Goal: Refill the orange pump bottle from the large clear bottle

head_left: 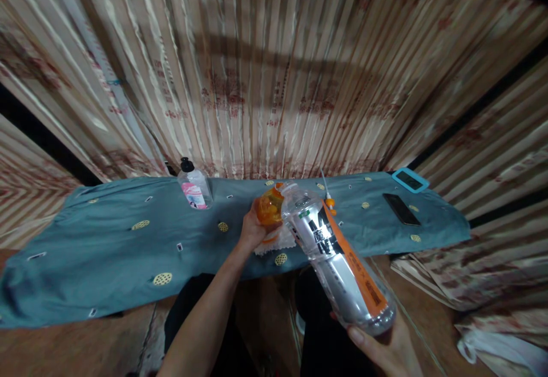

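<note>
My right hand [385, 345] grips the base of a large clear plastic bottle [338, 257] with a silver, black and orange label. The bottle is tilted, its open neck touching a small orange bottle [269, 207]. My left hand [252, 229] is closed around that orange bottle over the teal cloth-covered table [107, 251]. A white cloth [274, 241] lies under the orange bottle. An orange spray cap with a thin tube [329, 197] rests on the table just behind the big bottle.
A pump bottle with a pink label [194, 185] stands at the table's back. A black phone [401, 208] and a blue-framed device [410, 180] lie at the right end. Striped curtains hang behind. White bags [492, 343] sit on the floor at right.
</note>
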Motion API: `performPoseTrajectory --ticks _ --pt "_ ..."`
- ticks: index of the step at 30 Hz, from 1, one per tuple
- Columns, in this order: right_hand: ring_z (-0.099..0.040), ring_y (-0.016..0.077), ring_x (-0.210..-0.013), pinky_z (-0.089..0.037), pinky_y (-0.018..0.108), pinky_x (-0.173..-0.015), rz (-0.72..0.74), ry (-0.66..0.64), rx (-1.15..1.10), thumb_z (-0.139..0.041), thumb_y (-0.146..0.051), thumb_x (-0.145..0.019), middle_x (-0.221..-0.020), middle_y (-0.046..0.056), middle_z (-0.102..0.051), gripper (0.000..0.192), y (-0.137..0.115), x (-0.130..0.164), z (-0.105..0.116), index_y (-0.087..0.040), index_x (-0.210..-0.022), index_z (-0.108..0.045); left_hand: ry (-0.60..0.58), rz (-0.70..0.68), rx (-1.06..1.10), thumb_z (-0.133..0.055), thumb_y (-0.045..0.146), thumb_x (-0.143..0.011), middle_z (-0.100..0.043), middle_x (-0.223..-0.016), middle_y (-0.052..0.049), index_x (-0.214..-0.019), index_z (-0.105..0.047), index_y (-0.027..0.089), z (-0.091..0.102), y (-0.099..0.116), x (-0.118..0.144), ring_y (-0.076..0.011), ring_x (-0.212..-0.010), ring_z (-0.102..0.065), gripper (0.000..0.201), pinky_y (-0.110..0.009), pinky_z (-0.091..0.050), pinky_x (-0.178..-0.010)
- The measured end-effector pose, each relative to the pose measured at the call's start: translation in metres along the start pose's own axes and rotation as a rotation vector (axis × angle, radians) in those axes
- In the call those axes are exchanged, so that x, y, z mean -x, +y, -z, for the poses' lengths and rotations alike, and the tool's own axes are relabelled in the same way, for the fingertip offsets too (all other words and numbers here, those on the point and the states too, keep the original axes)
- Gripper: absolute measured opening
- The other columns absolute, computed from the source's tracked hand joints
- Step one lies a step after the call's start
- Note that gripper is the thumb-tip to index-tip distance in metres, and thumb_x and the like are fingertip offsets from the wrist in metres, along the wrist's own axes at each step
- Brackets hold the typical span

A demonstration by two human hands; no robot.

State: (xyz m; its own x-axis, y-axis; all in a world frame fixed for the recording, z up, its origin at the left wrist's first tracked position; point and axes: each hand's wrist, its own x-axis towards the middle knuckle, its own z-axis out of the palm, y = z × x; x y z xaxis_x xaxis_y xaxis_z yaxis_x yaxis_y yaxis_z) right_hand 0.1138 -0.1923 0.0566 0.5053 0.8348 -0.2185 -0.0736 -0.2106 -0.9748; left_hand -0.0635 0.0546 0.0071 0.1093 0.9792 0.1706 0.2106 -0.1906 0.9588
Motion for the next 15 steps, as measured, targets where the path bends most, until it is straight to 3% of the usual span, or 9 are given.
performPoseTrajectory --ticks 7,15 --pt "-0.075 0.0246 -0.08 -0.058 0.035 -0.081 0.003 0.045 -0.055 -0.093 -0.053 -0.048 -0.098 0.002 -0.077 0.093 -0.01 0.0043 -0.0074 -0.025 -0.126 -0.05 -0.013 -0.007 0.055 -0.092 0.025 -0.054 -0.077 -0.106 -0.006 -0.113 -0.058 0.019 -0.0005 -0.0015 0.0002 -0.0257 -0.096 -0.075 0.069 -0.036 -0.059 -0.088" --pt "-0.076 0.0251 -0.085 -0.059 0.034 -0.082 -0.003 0.024 -0.089 -0.093 -0.05 -0.048 -0.103 0.004 -0.079 0.094 -0.0064 0.002 -0.0051 -0.025 -0.127 -0.049 -0.006 -0.017 0.026 -0.091 0.025 -0.054 -0.077 -0.107 -0.006 -0.11 -0.059 0.019 0.0002 0.0004 0.0004 -0.0268 -0.098 -0.075 0.065 -0.037 -0.059 -0.089"
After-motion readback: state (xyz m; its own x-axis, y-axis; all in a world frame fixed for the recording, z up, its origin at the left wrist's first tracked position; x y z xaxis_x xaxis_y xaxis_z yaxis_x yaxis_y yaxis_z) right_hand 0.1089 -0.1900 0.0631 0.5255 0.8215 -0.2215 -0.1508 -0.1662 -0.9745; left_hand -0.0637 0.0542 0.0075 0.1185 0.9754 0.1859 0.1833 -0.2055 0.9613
